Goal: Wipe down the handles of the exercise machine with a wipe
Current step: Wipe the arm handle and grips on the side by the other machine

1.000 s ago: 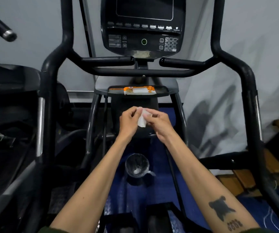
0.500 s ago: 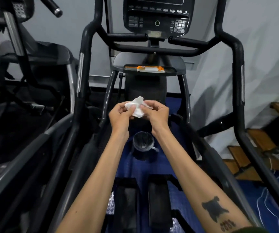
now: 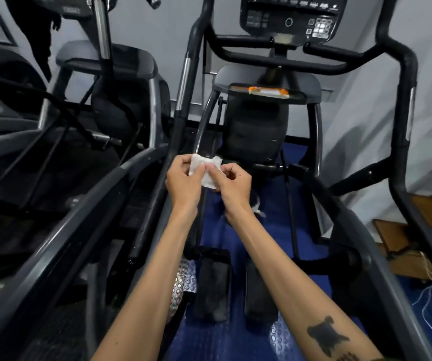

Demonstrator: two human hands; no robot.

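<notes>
Your left hand point(image 3: 183, 182) and right hand point(image 3: 233, 185): both pinch one crumpled white wipe point(image 3: 205, 171) between them. Ahead of you: black tubular machine handles point(image 3: 246, 54), dark button console point(image 3: 291, 18), orange-and-white wipe packet point(image 3: 268, 91) on grey tray point(image 3: 300, 96).

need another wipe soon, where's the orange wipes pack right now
In the head view the orange wipes pack lies upper centre-right on the machine's tray, just below the console and beyond both hands.
</notes>
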